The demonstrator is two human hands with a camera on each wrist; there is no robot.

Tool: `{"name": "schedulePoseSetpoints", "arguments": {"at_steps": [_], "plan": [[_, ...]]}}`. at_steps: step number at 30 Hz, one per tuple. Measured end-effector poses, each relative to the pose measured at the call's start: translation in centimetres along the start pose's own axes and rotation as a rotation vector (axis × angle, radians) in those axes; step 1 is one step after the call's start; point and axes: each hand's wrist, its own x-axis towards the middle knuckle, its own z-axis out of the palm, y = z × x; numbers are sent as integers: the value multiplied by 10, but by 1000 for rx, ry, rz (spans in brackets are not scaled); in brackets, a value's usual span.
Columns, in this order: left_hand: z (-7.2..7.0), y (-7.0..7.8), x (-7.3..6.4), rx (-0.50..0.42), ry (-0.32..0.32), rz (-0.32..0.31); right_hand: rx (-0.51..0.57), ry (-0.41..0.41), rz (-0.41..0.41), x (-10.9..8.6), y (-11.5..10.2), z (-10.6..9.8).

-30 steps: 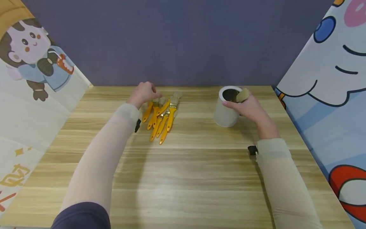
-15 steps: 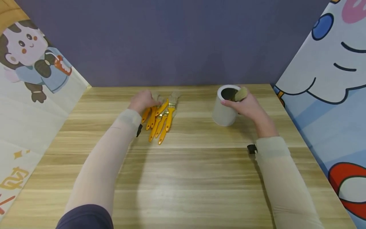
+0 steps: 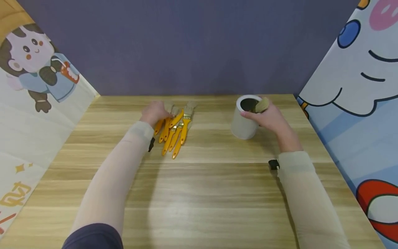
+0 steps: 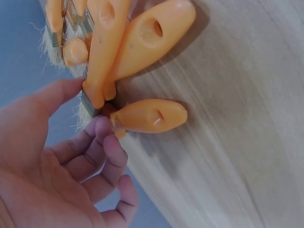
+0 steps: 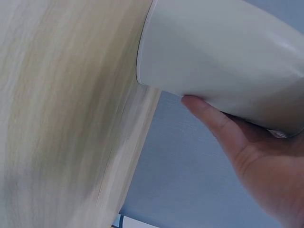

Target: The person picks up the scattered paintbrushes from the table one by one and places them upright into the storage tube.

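At the left, a loose pile of paintbrushes [image 3: 177, 129] with yellow handles and pale bristles lies on the table. My left hand [image 3: 155, 112] is at the pile's left side. Its thumb and fingertips pinch one paintbrush [image 4: 89, 102] near the metal band in the left wrist view; the other fingers curl loosely. To the right, my right hand [image 3: 268, 116] grips the rim of a white can [image 3: 244, 126], thumb over the near side. Bristles of another paintbrush [image 3: 262, 105] stick out of the can's dark opening beside that hand. The rest of that brush is hidden inside.
A wood-grain table [image 3: 199, 193] spans the space, with a dark blue-grey wall [image 3: 199, 45] behind it. Cartoon-printed panels stand at the left [image 3: 37, 128] and right [image 3: 357, 131]. Both wrists carry small black devices.
My left hand has come down from above the pile onto the leftmost brushes. The right hand and the can have stayed in place.
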Motion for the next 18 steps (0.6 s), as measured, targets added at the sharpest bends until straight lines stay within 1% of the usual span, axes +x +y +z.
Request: {"name": "schedulePoseSetpoints", "arguments": {"at_steps": [3,6,8,10,13,15,18], "plan": [[1,-1,1,-23,0,1,4,-6,18,0,2,0],[1,-3,0,-44,13,16,21,5,12,1,4,2],[-1,-3,-2,-80,19,19,18,22,3,1,6,3],[-6,-2,-2,-86,35,30,7,35,1,1,7,5],[-18,5,-4,-97,65,49,-3,42,3,0,8,7],[-29,12,-6,-86,101,83,-2,40,3,0,8,7],[-51,24,-15,-141,123,117,7,45,4,1,7,6]]}}
